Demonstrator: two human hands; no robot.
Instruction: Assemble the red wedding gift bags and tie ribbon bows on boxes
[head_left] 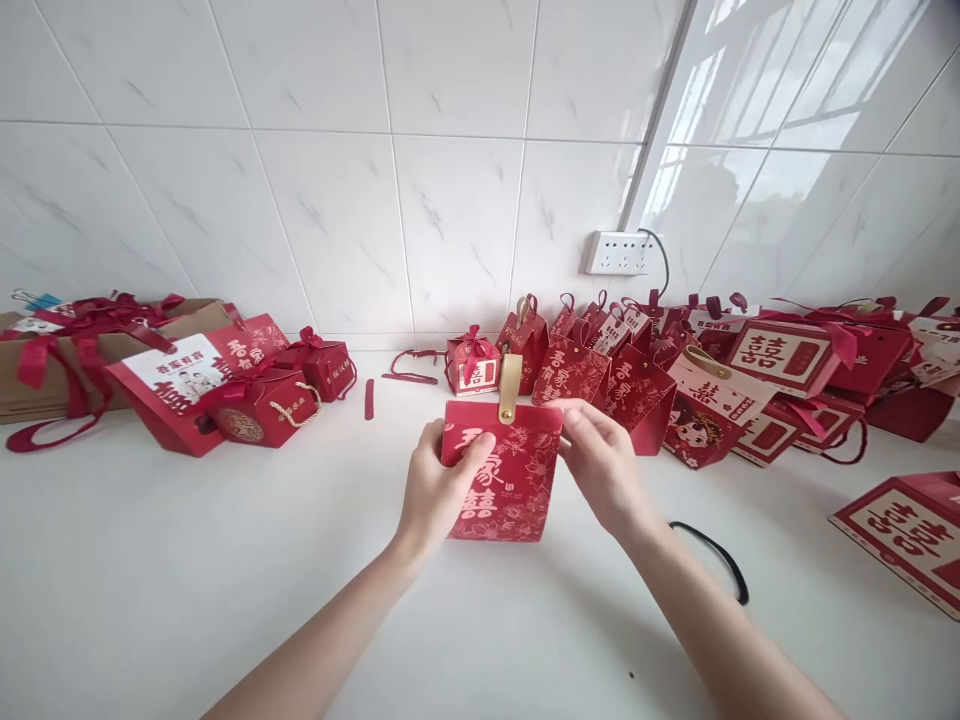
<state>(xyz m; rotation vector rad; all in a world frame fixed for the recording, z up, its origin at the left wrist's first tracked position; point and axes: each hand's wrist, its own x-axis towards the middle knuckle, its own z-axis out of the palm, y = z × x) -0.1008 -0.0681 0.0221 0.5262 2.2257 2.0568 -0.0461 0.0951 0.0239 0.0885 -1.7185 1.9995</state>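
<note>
A red gift box (517, 480) with pale characters and a floral print stands upright near the middle of the white table. A gold strap (510, 388) with a round stud rises from its top edge. My left hand (444, 478) grips the box's left side, the thumb lying across the front and the other fingers hidden behind. At the upper right corner, my right hand (596, 450) pinches the top edge between thumb and fingers.
Several red boxes (574, 370) with loops crowd the back right. More red boxes (262, 405) and a cardboard box (22, 385) lie at left. A ribbon piece (369, 399), a black band (716, 550) and a wall power strip (619, 253) are visible.
</note>
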